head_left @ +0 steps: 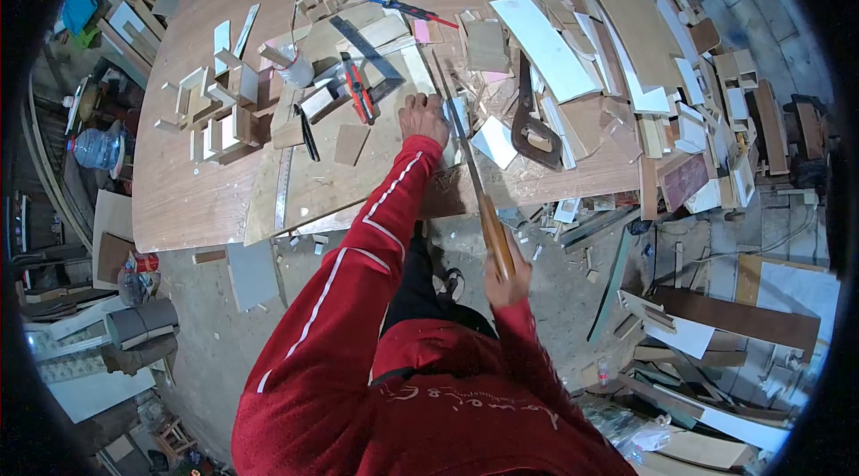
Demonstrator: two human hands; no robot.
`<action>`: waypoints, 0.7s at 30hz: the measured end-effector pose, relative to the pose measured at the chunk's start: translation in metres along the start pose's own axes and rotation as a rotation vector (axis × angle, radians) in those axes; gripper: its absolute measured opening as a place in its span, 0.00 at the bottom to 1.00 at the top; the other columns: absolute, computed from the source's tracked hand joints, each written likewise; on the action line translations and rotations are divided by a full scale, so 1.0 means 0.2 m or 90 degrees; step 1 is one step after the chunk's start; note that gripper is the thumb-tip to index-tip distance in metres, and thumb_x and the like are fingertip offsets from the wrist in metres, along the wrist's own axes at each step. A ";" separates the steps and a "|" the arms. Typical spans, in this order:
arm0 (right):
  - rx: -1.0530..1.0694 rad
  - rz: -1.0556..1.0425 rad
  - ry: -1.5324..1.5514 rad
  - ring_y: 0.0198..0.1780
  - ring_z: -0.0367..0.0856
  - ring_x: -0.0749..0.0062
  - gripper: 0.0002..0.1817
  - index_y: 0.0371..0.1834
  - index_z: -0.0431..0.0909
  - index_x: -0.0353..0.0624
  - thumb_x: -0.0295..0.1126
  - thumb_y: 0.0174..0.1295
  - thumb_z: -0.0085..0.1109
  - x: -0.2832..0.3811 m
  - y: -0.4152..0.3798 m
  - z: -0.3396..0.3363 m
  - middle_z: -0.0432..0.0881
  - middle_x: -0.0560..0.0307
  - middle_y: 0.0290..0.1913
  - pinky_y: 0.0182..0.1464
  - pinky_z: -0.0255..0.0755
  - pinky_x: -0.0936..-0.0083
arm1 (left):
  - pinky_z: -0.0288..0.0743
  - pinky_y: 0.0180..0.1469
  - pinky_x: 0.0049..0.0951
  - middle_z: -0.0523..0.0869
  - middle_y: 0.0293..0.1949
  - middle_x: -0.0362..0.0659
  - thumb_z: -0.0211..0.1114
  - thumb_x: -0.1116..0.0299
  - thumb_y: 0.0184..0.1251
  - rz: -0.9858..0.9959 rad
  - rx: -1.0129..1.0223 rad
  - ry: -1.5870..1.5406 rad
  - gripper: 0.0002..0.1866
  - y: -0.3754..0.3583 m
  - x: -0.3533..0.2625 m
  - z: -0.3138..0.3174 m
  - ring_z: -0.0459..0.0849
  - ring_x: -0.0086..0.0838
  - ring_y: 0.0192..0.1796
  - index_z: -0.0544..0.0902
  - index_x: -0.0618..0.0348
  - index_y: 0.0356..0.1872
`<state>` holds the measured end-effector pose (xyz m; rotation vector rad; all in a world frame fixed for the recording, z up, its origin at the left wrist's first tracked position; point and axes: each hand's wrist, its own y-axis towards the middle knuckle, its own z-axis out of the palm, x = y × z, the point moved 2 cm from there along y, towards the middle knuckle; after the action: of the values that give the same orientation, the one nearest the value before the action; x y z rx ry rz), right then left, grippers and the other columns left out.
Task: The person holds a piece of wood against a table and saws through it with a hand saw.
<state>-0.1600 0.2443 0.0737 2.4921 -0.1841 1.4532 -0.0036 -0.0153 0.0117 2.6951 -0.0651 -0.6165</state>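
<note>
My right hand is closed around the wooden handle of a handsaw. The saw's long narrow blade slants up and away over the table's front edge, just right of my left hand. Near that edge, my left hand presses down with bent fingers on a pale piece of wood, which reaches away from the fingertips. A small white-faced piece lies by the blade. Left of my left hand are red-and-black pliers and a dark metal square. My palm hides part of the wood.
Small wooden box frames and a plastic cup stand on the table at left. A second handsaw with a dark handle lies right of the blade. Stacked offcuts cover the right side. Boards lie on the floor.
</note>
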 end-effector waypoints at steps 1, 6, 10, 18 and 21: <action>0.021 0.000 -0.022 0.20 0.81 0.61 0.30 0.65 0.69 0.39 0.24 0.55 0.57 -0.03 0.07 0.05 0.81 0.45 0.27 0.26 0.74 0.70 | 0.70 0.43 0.43 0.82 0.37 0.46 0.63 0.73 0.45 -0.007 -0.010 -0.006 0.13 0.00 0.01 0.02 0.77 0.43 0.48 0.83 0.54 0.36; 0.002 -0.117 -0.054 0.25 0.84 0.60 0.30 0.65 0.69 0.39 0.24 0.55 0.55 -0.08 -0.10 -0.06 0.84 0.44 0.33 0.30 0.77 0.69 | 0.73 0.45 0.43 0.82 0.37 0.46 0.62 0.71 0.48 -0.009 0.007 -0.010 0.12 0.01 0.00 -0.01 0.78 0.44 0.47 0.84 0.54 0.37; 0.047 0.040 -0.016 0.38 0.87 0.64 0.26 0.62 0.72 0.38 0.21 0.56 0.53 0.05 -0.02 -0.06 0.84 0.45 0.42 0.39 0.77 0.74 | 0.71 0.44 0.43 0.82 0.37 0.45 0.62 0.70 0.49 0.038 -0.024 -0.001 0.10 0.02 0.00 0.02 0.78 0.42 0.48 0.83 0.53 0.35; 0.040 -0.043 -0.040 0.25 0.84 0.52 0.35 0.68 0.65 0.40 0.26 0.53 0.60 -0.12 -0.12 -0.06 0.81 0.37 0.30 0.29 0.76 0.64 | 0.72 0.45 0.43 0.81 0.38 0.47 0.61 0.72 0.49 0.037 -0.003 0.017 0.10 0.02 0.03 0.05 0.78 0.43 0.48 0.82 0.54 0.35; 0.050 0.006 -0.020 0.27 0.84 0.48 0.34 0.68 0.67 0.45 0.26 0.52 0.60 -0.03 -0.06 -0.04 0.82 0.38 0.32 0.30 0.77 0.64 | 0.72 0.43 0.43 0.81 0.36 0.47 0.63 0.72 0.46 0.062 -0.009 0.021 0.11 0.00 0.06 0.07 0.77 0.43 0.47 0.82 0.56 0.34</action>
<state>-0.1665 0.2573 0.0701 2.5820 -0.1468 1.4518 0.0008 -0.0225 -0.0051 2.6697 -0.1804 -0.5401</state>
